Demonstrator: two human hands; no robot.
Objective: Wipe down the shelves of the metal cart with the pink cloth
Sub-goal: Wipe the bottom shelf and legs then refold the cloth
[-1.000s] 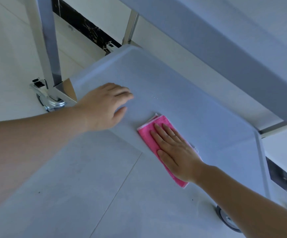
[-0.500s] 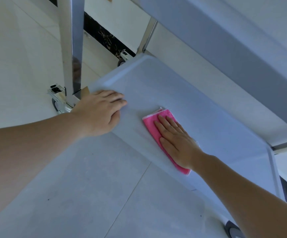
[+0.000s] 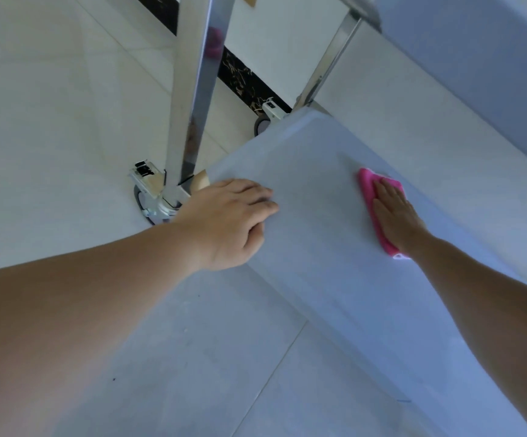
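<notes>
R hand (image 3: pixel 396 212) lies flat w/ straight fingers pressing the pink cloth (image 3: pixel 372 197) onto the bottom shelf (image 3: pixel 303 200) of the metal cart, arm stretched far across toward the back edge. L hand (image 3: pixel 230 222) grips the shelf's near edge by the chrome post (image 3: pixel 193 99), fingers on top (thumb hidden under the rim). Cloth looks folded, long & narrow, bright pink, mostly under the palm; a caster (image 3: pixel 148 203) sits below the post.

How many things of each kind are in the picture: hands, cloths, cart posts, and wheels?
Hands: 2, left hand and right hand
Cloths: 1, pink cloth
Posts: 2, near post and far post
Wheels: 2, near wheel and far wheel
Total: 7
</notes>
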